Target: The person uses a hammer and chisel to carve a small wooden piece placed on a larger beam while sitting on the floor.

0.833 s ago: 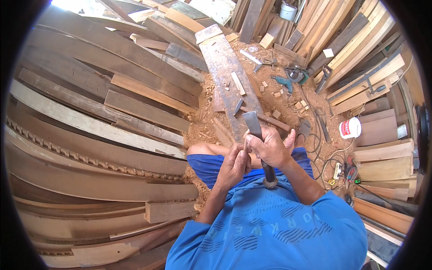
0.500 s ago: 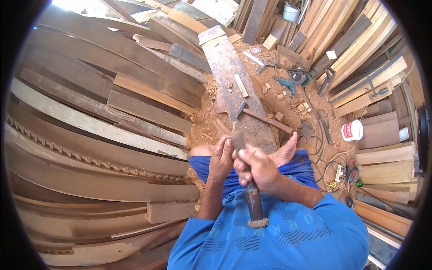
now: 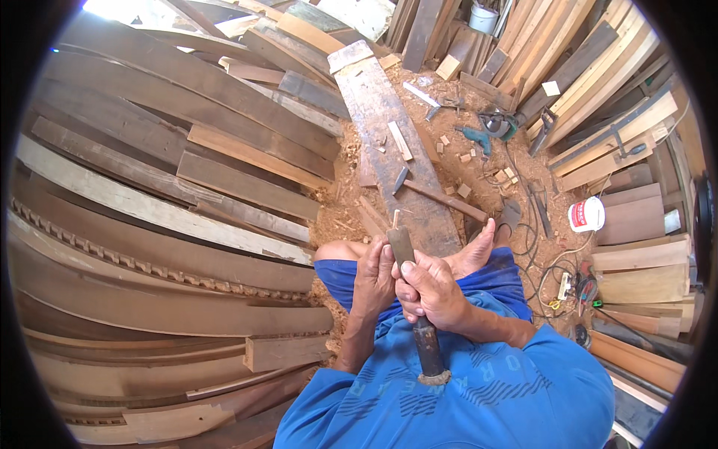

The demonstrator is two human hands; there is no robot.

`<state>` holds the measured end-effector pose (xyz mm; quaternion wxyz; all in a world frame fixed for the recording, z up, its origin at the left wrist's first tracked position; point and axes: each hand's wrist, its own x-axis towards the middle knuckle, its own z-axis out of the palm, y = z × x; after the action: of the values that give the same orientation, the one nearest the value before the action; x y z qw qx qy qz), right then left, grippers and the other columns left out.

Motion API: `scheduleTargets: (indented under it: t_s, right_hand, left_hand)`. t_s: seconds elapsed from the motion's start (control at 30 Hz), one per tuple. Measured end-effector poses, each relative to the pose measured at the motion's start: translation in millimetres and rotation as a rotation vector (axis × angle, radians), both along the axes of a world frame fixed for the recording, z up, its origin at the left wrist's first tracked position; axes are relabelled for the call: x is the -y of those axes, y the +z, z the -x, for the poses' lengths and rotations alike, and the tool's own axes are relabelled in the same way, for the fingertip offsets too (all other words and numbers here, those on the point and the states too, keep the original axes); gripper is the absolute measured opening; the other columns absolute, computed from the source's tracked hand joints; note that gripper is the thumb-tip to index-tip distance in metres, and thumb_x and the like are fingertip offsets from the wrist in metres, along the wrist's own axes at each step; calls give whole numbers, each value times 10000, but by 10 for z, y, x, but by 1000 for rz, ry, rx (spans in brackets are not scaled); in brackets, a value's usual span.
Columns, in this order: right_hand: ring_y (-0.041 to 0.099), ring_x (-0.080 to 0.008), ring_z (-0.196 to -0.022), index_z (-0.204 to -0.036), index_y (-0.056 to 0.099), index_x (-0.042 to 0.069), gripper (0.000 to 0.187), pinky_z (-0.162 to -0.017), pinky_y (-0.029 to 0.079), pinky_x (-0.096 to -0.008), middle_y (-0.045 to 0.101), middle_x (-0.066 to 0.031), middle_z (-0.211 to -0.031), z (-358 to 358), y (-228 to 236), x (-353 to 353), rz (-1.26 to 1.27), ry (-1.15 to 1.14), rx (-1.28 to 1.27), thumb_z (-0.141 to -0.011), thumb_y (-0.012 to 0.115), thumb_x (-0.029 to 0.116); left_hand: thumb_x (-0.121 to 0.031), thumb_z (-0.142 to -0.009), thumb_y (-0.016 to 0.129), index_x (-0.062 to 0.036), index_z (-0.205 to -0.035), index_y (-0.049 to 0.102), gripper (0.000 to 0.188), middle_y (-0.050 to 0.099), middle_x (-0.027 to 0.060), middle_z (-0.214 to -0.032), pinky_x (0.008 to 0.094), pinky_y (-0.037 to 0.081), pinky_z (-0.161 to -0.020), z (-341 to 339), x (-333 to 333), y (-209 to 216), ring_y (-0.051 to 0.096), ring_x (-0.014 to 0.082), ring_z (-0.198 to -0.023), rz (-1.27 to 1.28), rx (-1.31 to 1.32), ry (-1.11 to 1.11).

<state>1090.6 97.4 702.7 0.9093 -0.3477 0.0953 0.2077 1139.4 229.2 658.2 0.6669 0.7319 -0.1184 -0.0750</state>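
Note:
My right hand (image 3: 434, 288) is wrapped round a chisel (image 3: 426, 350). Its dark handle, with a frayed butt, points back at my blue shirt, and its broad flat blade points forward. Beside the blade, my left hand (image 3: 372, 277) is closed with its fingers pressed together. The pale tip of a thin wooden stick (image 3: 396, 218) shows just past the blade's end. The rest of that stick is hidden behind blade and fingers, in what looks like my left hand's pinch. In front of both hands, a hammer (image 3: 441, 197) lies across a long worn plank (image 3: 378, 101).
Stacked boards (image 3: 149, 217) fill the left side, and more timber (image 3: 561, 60) leans at the right. Wood shavings and offcuts cover the ground. A green power drill (image 3: 476, 140), a white bucket (image 3: 586, 215), a hand saw (image 3: 542, 131) and loose cables lie to the right. My bare foot (image 3: 476, 251) rests by the plank.
The chisel blade has shifted slightly right and tilted, its flat face showing more clearly. Both hands have moved a little right and down, with their holds unchanged.

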Motion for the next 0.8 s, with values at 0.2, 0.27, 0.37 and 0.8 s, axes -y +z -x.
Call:
scheduleTargets:
  t_s: [0.2,0.27,0.37,0.8]
  right_hand:
    - [396,-59,-427,-1033,470,41,232,-416,402,-228,419,7,-594,21,233,418,141,-290,189,-1014,447,271]
    - [396,-59,-428,-1065,475,25,240,-420,397,-227,430,8,-587,-87,101,517,278,-255,189,-1012,454,258]
    - [418,-58,-446,-1111,518,-21,245,-437,386,-223,493,1,-599,-253,-63,513,376,-172,203,-995,485,192]
    - [483,-70,-490,-1150,463,29,236,-455,440,-206,575,-58,-786,-249,-285,259,235,-329,133,-1017,428,221]
  left_hand:
    - [-201,-1036,417,-29,-915,552,251,463,6,-516,239,358,-413,486,-170,-85,434,77,-430,-57,-133,-321]
    - [-319,-1049,373,-52,-890,523,345,484,29,-530,218,330,-360,526,-285,-190,407,80,-372,167,-528,-197]
    - [-331,-1056,328,-40,-927,519,371,544,59,-556,208,341,-311,332,-206,-154,406,93,-334,556,-663,-242]
    - [-284,-1059,364,-50,-1048,533,289,502,-10,-625,181,323,-400,16,-45,-80,417,43,-457,211,-422,-188]
